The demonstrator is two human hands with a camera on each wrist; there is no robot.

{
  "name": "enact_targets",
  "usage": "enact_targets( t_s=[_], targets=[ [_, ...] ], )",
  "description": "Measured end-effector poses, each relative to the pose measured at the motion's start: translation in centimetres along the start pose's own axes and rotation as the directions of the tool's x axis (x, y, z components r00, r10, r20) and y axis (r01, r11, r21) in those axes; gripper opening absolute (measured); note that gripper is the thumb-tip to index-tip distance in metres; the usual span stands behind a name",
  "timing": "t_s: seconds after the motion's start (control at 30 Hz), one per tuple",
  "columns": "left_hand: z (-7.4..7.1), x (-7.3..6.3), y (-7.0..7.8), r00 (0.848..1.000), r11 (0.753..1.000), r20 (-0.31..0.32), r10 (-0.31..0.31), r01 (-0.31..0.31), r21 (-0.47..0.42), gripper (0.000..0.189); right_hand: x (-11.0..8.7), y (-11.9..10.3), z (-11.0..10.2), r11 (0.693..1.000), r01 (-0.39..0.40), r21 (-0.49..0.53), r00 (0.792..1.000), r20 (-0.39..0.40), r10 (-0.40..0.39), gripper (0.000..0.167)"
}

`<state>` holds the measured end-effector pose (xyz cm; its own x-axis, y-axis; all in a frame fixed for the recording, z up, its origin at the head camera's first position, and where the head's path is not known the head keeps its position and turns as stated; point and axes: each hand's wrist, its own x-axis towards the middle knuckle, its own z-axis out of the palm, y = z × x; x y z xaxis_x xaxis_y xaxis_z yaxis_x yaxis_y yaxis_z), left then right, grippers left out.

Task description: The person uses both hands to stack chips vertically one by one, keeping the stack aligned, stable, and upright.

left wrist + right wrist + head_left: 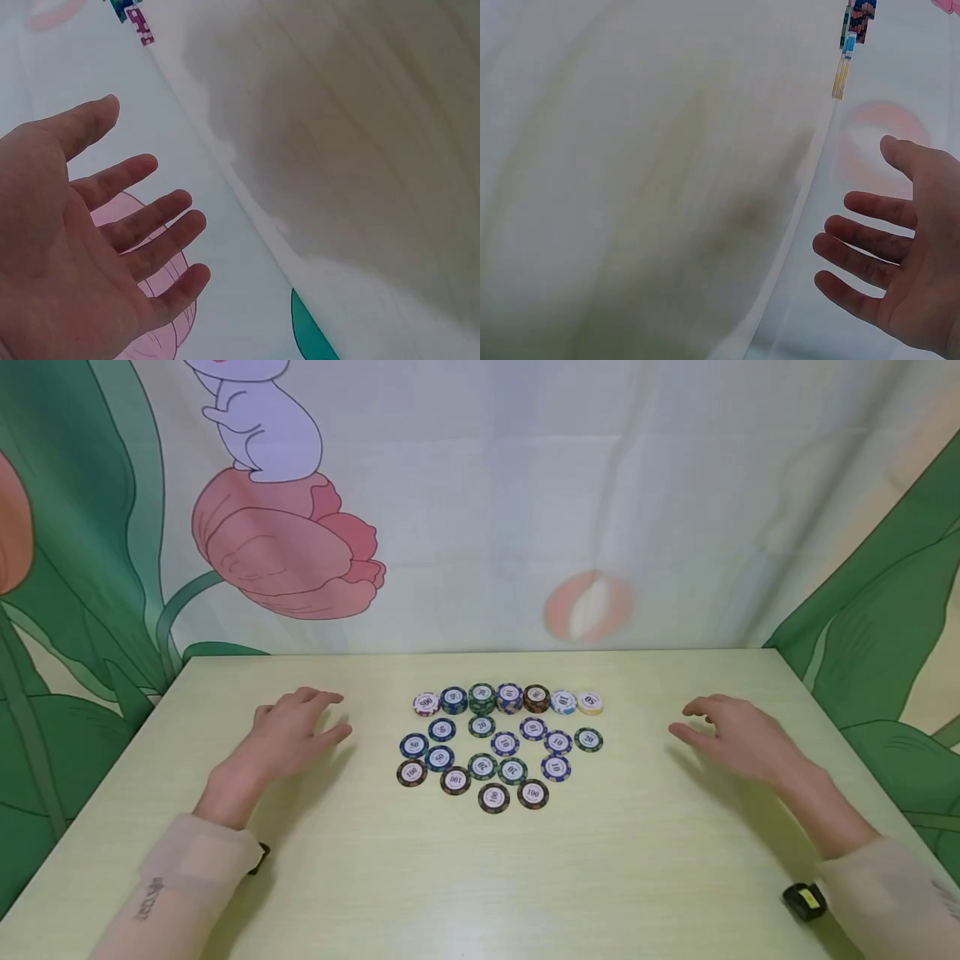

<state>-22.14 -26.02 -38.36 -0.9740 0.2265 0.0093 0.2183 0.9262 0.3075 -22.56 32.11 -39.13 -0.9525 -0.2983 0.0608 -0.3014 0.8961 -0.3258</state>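
Head view: saw left hand and right hand well apart, loose-fingered, empty; probably needed to edge-pinch flat chips, sparing chip stacks.

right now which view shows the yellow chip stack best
The head view, because the yellow chip stack shows both its printed top and its side there. The right wrist view shows only its side, near the picture's top; the left wrist view doesn't show it.

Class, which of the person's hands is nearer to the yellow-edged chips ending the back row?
Right. The right hand is to the right of the yellow-edged chips, not touching them; the left hand is farther off, beyond the left end of the row.
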Motion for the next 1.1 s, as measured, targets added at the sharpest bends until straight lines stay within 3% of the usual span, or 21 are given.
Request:
enact_targets(
  t_s=[0.63,1.1],
  targets=[
    [1.2,3.5,3.5,0.995,0.996,0.053,0.087,-0.088,0.031,0.048,2.7,-4.2,1.8,0.992,0.123,-0.027,0.989,0.091,-0.120,0.036],
    [3.0,6.2,6.1,0.989,0.990,0.046,0.141,-0.140,-0.024,0.048,4.7,-6.7,3.8,0.958,0.268,-0.106,0.958,0.139,-0.253,0.037]
  ],
)
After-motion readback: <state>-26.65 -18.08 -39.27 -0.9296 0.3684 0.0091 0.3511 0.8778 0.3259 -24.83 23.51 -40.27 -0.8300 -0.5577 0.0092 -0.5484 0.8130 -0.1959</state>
